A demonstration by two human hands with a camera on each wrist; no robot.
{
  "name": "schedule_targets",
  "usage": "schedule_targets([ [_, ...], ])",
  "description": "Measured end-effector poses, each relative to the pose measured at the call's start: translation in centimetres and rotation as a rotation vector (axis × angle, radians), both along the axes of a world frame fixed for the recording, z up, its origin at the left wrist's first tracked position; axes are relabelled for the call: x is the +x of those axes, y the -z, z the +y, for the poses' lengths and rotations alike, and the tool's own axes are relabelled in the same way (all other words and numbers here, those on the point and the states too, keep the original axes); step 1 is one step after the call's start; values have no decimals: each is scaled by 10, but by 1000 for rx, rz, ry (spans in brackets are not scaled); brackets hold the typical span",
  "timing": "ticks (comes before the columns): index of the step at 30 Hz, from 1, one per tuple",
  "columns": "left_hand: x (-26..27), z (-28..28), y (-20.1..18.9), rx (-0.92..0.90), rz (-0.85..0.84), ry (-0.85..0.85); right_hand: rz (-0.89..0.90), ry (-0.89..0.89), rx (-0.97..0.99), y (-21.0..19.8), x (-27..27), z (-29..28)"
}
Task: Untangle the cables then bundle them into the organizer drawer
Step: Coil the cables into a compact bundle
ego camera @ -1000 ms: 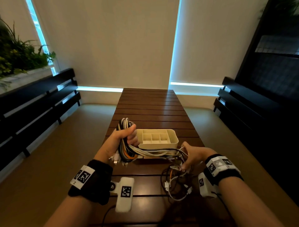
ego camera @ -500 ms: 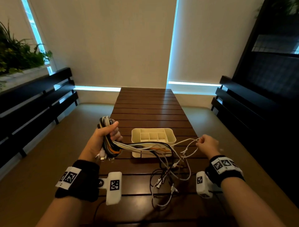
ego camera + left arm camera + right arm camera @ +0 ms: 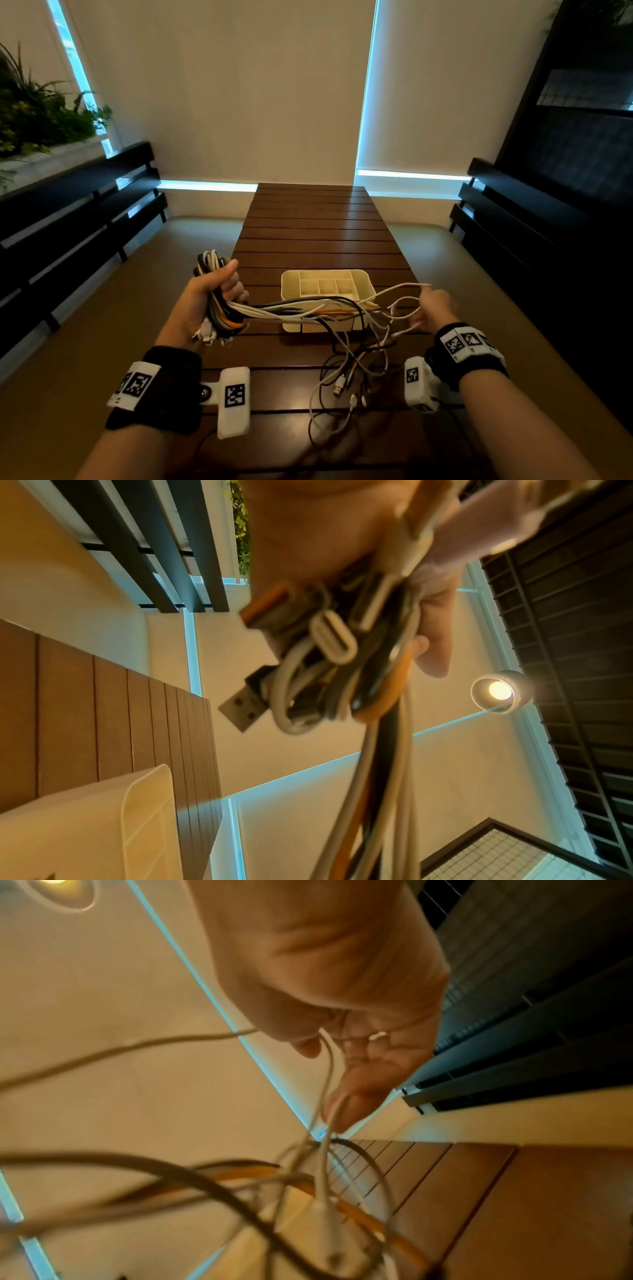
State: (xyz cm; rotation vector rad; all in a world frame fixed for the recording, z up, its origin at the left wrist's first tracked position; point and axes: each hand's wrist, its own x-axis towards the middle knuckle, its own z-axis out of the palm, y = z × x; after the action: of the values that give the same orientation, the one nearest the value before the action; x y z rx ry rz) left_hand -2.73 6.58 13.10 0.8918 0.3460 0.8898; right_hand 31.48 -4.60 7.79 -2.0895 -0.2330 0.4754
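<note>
My left hand [image 3: 219, 294] is raised left of the table and grips a thick bundle of white, black and orange cables [image 3: 214, 274]; their plugs [image 3: 318, 642] stick out below the palm. Strands stretch rightward over the cream organizer drawer [image 3: 291, 286] to my right hand [image 3: 433, 303], which pinches a thin white cable [image 3: 327, 1069] between thumb and fingers. Loose cable ends [image 3: 346, 387] hang down and lie tangled on the table in front of the drawer. The drawer's compartments that show hold nothing.
The drawer stands near the middle of a long brown slatted table [image 3: 315, 222]. Black benches [image 3: 75, 212] run along both sides, the right bench [image 3: 534, 212] close to my right arm. Plants [image 3: 37, 113] sit at the far left.
Both hands have drawn apart: the left with the bundle moved left and up, the right rose from the tangle on the table and pulled a white cable out to the right.
</note>
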Motion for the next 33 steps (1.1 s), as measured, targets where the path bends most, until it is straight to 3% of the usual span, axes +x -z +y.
schedule_targets([
  [2,2,2,4,25,-1,34,102,-47,177,-5,5,11],
  [4,4,4,9,40,22,24,71,-64,369,-22,6,17],
  [6,5,4,15,56,52,14,-165,-30,481,-41,4,21],
  [10,2,4,20,185,233,28,-840,-18,559,-71,-6,11],
  [12,-2,6,21,223,312,30,-994,-44,582,-76,-9,9],
  [14,-7,8,21,236,326,21,-979,-113,464,-68,-2,14],
  [17,-12,10,20,225,293,-32,-608,-409,-197,-48,9,12],
  [19,-14,11,20,227,291,-74,-452,-403,-443,-40,10,5],
  [22,-11,10,18,218,288,-119,-293,-335,-399,-36,10,3],
  [26,-10,10,19,182,265,-171,131,-198,-14,-24,16,9],
  [28,-8,8,20,180,274,-182,235,-53,108,-20,18,11],
  [29,-7,7,21,188,288,-179,198,-6,108,-18,16,12],
  [30,-6,6,21,196,305,-173,31,-4,26,-14,17,10],
  [33,-15,9,19,202,306,-171,-515,-307,-393,-2,20,-7],
])
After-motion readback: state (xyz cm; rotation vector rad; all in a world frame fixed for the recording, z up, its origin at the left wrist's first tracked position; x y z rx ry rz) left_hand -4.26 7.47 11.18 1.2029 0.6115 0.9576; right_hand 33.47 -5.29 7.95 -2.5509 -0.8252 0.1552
